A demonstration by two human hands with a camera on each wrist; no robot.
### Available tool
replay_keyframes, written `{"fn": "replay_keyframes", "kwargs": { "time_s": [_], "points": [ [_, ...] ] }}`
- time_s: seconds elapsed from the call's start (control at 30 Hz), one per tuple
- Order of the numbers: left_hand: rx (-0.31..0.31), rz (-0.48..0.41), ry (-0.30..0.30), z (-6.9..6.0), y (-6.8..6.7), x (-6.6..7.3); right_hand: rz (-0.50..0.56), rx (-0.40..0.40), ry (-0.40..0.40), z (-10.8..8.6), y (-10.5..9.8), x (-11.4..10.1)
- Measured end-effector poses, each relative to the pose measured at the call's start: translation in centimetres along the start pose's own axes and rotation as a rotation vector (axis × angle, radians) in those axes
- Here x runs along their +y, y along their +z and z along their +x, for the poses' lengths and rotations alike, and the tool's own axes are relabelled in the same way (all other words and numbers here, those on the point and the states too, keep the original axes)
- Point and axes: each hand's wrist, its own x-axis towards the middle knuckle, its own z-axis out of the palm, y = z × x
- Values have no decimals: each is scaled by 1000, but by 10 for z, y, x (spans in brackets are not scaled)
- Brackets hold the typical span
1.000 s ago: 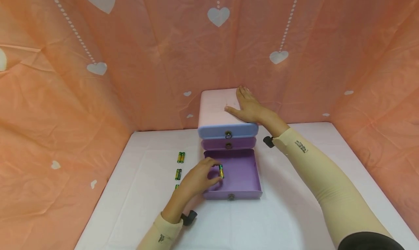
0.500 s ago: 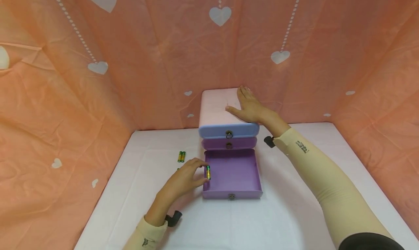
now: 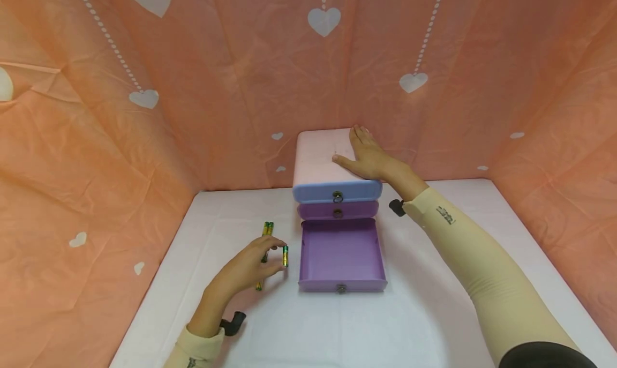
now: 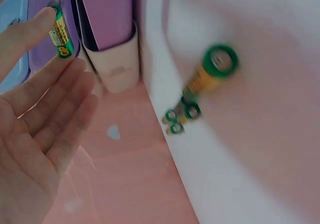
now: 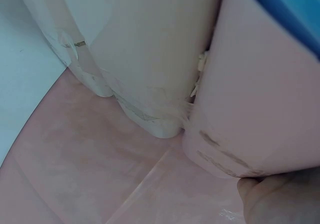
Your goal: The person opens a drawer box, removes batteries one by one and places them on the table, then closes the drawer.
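Observation:
Between thumb and index finger, my left hand (image 3: 246, 265) pinches a small green-and-yellow battery (image 3: 285, 256) by its two ends, upright in the head view and left of the open purple drawer (image 3: 343, 255). The left wrist view shows the same battery (image 4: 61, 31) with the other fingers spread. More batteries (image 3: 268, 228) lie on the table behind and beneath this hand, partly hidden by it. My right hand (image 3: 367, 158) rests with spread fingers on the pink top of the drawer cabinet (image 3: 320, 154); in the right wrist view a bit of it (image 5: 280, 199) touches the cabinet's edge.
Above the pulled-out drawer are a closed purple drawer (image 3: 318, 211) and a blue drawer (image 3: 313, 193). A white cloth covers the table (image 3: 409, 325). An orange curtain (image 3: 231, 89) with pale hearts stands behind and at both sides.
My left hand has moved left with the battery, from over the open drawer to beside it, above the loose batteries. My right hand stays on the cabinet.

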Motion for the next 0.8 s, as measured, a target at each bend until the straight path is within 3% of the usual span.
{"fn": "replay_keyframes", "kwargs": {
  "time_s": [0.33, 0.5, 0.8],
  "points": [
    [15, -39, -29, -20, -10, -22, 0, -3, 3, -2, 0, -1],
    [29, -4, -24, -30, -11, -31, 11, -7, 3, -1, 1, 0],
    [0, 31, -72, -39, -15, -42, 10, -8, 0, 0, 0, 0]
  ]
}}
